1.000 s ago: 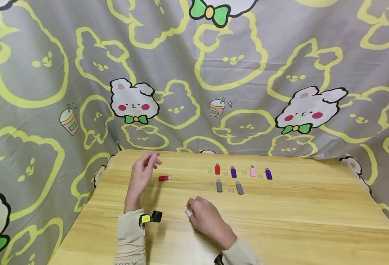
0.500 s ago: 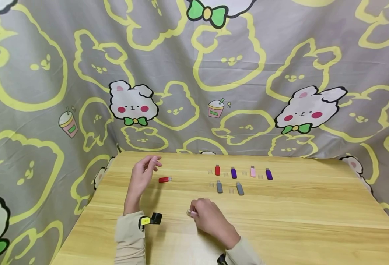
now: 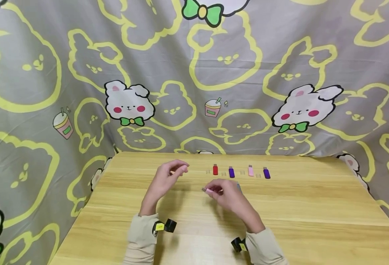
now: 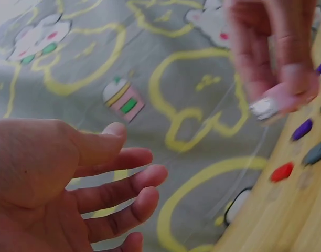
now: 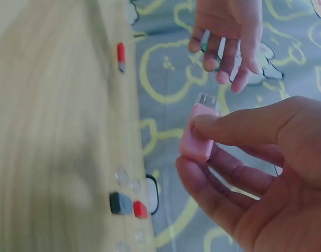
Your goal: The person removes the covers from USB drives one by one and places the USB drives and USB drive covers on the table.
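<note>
My right hand (image 3: 229, 195) is raised above the table and pinches a pink USB flash drive (image 5: 193, 148) between thumb and fingers. The drive's clear-capped connector end (image 5: 206, 100) points toward my left hand. That left hand (image 3: 164, 180) hangs in the air to the left, palm inward, its fingers loosely bent around nothing. A gap separates the two hands. One red flash drive (image 5: 121, 56) lies apart on the table, hidden behind the left hand in the head view.
At the back of the wooden table (image 3: 314, 206) lie a red drive (image 3: 215, 169), two purple drives (image 3: 231, 172), another pink drive (image 3: 251, 170) and small clear caps (image 3: 242, 172). A grey drive (image 3: 239, 187) is partly covered by the right hand. A patterned curtain (image 3: 181, 55) hangs behind.
My right hand has lifted from low on the table, moving up and rightward with the pink flash drive. My left hand has shifted right, now covering the lone red drive in the head view.
</note>
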{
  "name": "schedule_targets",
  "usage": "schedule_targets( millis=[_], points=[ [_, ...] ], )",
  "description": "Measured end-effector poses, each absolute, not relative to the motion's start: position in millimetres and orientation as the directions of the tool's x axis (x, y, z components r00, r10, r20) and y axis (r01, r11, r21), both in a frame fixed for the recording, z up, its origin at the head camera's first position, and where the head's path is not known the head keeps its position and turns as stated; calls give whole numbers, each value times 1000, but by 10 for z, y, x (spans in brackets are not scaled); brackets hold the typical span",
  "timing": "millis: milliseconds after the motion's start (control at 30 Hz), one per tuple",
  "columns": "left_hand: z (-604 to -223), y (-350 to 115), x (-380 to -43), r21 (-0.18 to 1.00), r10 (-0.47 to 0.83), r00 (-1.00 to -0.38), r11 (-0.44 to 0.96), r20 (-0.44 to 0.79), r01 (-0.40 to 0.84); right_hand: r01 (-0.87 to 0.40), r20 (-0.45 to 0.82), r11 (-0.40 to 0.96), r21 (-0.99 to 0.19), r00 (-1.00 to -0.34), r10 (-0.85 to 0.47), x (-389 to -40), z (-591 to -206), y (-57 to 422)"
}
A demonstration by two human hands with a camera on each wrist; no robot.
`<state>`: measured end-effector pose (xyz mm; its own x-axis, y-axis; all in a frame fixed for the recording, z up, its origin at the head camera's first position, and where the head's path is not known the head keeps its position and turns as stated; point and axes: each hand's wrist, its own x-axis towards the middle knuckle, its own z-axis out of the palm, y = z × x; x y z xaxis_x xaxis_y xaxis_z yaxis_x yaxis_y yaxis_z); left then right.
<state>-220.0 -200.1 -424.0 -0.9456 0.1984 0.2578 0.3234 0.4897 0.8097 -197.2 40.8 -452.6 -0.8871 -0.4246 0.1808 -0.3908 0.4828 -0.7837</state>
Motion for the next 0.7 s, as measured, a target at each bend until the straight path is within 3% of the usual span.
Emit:
schedule_targets(
  millis=[333,700],
  points=[
    [-4328,-1638,-2197,805,395,-898,459,192,374,-364,226,462,-809,-917,-327,-2053,-4475,538],
    [-4436,-1492,-2202,815,426,-896,470,126,339,-361,237,511,-780,-926,-293,-2050,-4454,567]
  ],
)
